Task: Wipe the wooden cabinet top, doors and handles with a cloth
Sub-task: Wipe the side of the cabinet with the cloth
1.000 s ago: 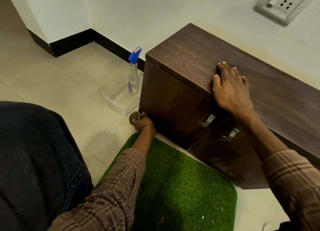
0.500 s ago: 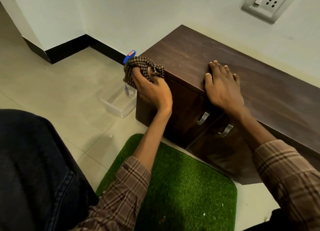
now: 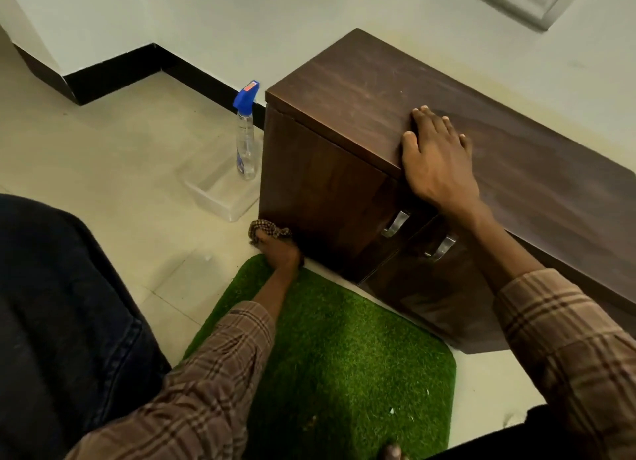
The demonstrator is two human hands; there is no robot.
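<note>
Head view: the left hand [image 3: 278,253] held its grip closed around the checked cloth [image 3: 266,230], pressed at the cabinet [image 3: 330,184] door's bottom corner. The right hand [image 3: 437,160] lay flat, fingers spread, on the cabinet top edge. A spray bottle [image 3: 246,139] stood beside.

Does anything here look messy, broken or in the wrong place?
Nothing is spilled or broken. A few oddities: the spray bottle stands on the floor beside a clear plastic tray at the cabinet's left end, small pale specks litter the green grass mat, and faint scuffs show on the cabinet top.
</note>
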